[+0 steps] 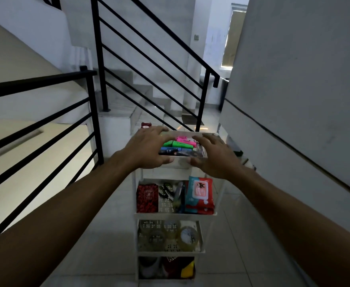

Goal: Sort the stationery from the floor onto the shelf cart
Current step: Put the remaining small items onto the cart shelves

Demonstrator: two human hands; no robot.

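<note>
- Centrally in the frame stands a white shelf cart point(176, 214) with four tiers, on a pale tiled floor point(242, 235).
- Left hand point(147, 148): fingers spread and lightly bent over the left edge of the top tray point(199, 134), thumb at its near wall; whether it actually grips the rim cannot be told.
- Right hand point(213, 156): fingers splayed above the tray's right side, thumb near the front wall; contact likewise unclear.
- Top tray holds green highlighters point(172, 144), pink highlighters point(185, 139) and blue pens point(174, 151), lying between the two hands.
- Second tier: red patterned pouch point(147, 197) at left, wet-wipes pack point(200, 195) at right, scissors-like items between, blurred.
- Third tier: clear tape rolls point(188, 237).
- Bottom tier: dark, contents indistinct.
- Black stair railing point(45, 129) occupies the left and upper centre of the frame; grey wall point(304, 79) at right.
</note>
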